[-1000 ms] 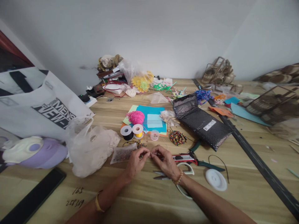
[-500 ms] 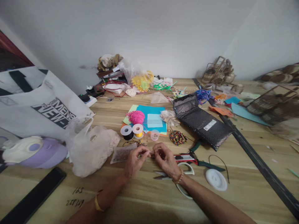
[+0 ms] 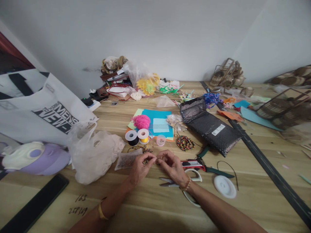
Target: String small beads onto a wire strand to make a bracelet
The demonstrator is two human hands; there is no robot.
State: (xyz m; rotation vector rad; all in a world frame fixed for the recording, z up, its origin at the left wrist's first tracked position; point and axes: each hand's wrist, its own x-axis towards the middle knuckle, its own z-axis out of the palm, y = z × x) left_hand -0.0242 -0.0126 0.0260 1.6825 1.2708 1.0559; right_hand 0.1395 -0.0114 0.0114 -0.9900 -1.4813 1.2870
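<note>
Above the middle of the wooden table, my left hand [image 3: 141, 165] and my right hand [image 3: 171, 164] meet fingertip to fingertip. Both are closed in a pinch; whatever lies between the fingers is too small to make out. Small dark beads [image 3: 145, 161] show by the left fingers. Beneath the right wrist lie scissors [image 3: 196, 174] with pale handles, partly covered by the arm. A clear bag of small beads [image 3: 128, 159] rests beside the left hand. Beyond the hands stand a black thread spool [image 3: 132, 139], a yellow thread spool [image 3: 143, 137] and a small pink-rimmed tub [image 3: 161, 140].
A coil of multicoloured beads [image 3: 185, 143], a red-edged cutter [image 3: 193, 164] and a white round lid [image 3: 224, 186] lie to the right. Pink yarn [image 3: 142, 122] sits on coloured paper [image 3: 167, 114]. A plastic bag [image 3: 97, 155] is left; a black bubble mailer [image 3: 211, 127] lies back right.
My right fingertips have moved slightly left and down, closer to the left ones. My left hand and the things on the table look the same.
</note>
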